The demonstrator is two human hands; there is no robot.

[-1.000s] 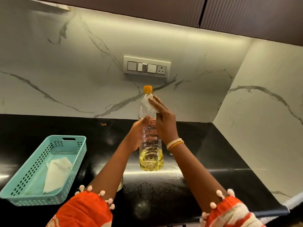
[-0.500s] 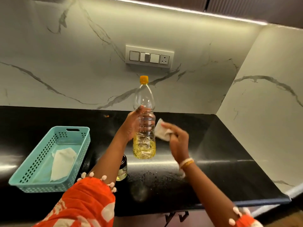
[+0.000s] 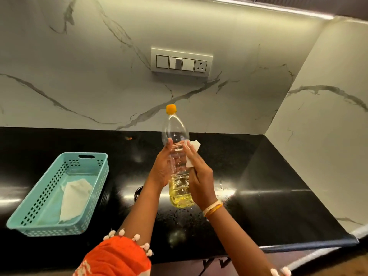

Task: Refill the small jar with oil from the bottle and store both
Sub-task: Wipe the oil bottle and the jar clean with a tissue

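Clear plastic bottle (image 3: 177, 156) stands upright at centre frame, orange cap (image 3: 171, 108) pointing up, oil in its lower part. Our left hand (image 3: 161, 169) grips its side; our right hand (image 3: 200, 177) presses a white tissue (image 3: 192, 151) against it. Black counter (image 3: 268, 186) lies open to the right. Jar (image 3: 138, 193) peeks out behind our left forearm; a teal basket (image 3: 59, 192) sits lower left.

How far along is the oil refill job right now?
Pouring looks done: the bottle wears its orange cap. In hand: the left hand holds it upright while the right hand presses a tissue against it. Left: storing the bottle and the mostly hidden small jar.
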